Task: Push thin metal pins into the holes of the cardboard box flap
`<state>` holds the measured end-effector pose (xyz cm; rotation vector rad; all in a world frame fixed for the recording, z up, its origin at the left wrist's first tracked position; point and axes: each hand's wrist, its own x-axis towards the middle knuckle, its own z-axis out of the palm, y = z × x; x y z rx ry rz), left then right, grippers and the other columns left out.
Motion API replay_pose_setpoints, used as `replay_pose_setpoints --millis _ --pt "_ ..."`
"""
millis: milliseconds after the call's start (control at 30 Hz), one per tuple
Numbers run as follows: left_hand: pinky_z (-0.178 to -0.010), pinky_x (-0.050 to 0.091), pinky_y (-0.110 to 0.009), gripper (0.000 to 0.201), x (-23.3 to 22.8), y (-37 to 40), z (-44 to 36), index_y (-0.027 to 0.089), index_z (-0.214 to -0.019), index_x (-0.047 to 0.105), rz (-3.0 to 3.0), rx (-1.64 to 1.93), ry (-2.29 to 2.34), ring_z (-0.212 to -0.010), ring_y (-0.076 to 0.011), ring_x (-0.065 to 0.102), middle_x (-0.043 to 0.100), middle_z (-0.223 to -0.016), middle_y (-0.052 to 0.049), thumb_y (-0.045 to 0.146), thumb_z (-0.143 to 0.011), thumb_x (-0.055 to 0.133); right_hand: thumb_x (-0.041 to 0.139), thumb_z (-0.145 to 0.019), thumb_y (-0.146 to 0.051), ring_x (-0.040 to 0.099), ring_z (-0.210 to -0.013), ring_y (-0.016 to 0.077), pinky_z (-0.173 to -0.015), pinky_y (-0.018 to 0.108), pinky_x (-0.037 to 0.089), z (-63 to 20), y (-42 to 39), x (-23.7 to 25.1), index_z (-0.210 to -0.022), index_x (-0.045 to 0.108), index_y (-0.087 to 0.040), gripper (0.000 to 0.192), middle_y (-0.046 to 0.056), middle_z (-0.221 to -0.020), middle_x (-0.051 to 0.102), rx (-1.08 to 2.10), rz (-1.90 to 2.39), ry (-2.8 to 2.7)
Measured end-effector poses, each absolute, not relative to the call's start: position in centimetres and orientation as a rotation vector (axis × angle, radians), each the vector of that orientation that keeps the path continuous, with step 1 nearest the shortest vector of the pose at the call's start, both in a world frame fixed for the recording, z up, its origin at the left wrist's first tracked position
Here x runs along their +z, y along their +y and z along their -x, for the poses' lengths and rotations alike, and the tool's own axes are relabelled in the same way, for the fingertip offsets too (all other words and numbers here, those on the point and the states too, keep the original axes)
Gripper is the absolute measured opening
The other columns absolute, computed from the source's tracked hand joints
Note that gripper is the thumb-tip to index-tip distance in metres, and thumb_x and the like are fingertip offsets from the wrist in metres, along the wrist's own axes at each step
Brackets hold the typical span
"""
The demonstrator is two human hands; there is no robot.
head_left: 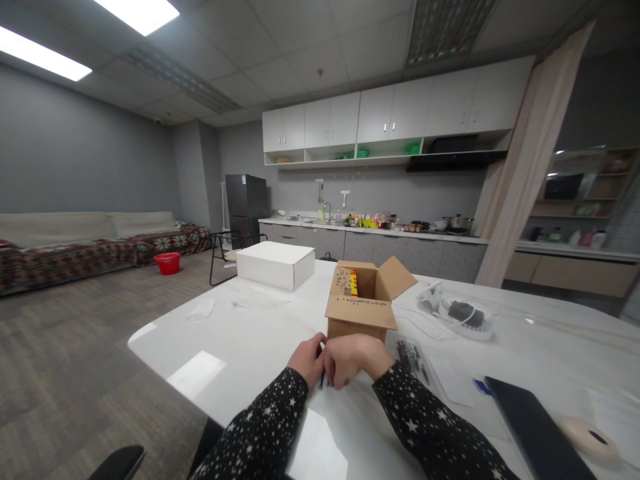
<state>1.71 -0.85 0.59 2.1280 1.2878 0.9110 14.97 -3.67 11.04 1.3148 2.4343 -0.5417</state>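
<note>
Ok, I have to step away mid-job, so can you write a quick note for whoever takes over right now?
Left hand and right hand: pressed together on the white table, pinching a small dark item too small to identify.
Open cardboard box: just beyond the hands, flaps up, small items inside.
Clear packet of dark pieces: right of the hands.
Closed white box: further back, left.
What is done or left cannot be told.

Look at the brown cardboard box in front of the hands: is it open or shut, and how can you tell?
Open. The cardboard box has its flaps folded outward, and small items, one yellow and red, show inside.
</note>
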Motion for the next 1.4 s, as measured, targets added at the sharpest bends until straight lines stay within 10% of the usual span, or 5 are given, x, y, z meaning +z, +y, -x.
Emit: replay_pose_setpoints --millis 933,1400 --pt "-0.070 0.045 -0.026 0.018 1.3 -1.2 -1.9 0.018 -0.089 0.066 -2.195 0.872 1.292 -0.077 -0.0201 0.065 0.071 -0.075 -0.004 0.027 -0.076 0.058 0.057 -0.072 -0.022 0.056 -0.058 0.0115 -0.054 0.021 0.040 -16.8 -5.9 14.9 -0.082 0.076 -0.018 0.021 0.001 -0.069 0.069 -0.526 -1.241 2.829" --pt "-0.056 0.030 -0.022 0.007 0.5 -0.8 -1.6 0.020 -0.076 0.048 -2.197 0.857 1.362 -0.057 -0.0116 0.045 0.049 -0.058 0.005 0.025 -0.082 0.050 0.054 -0.084 -0.027 0.060 -0.075 0.0156 -0.066 0.026 0.044 -19.7 -6.8 18.9 -0.087 0.069 -0.016 0.019 0.006 -0.086 0.069 -0.489 -1.757 3.236"
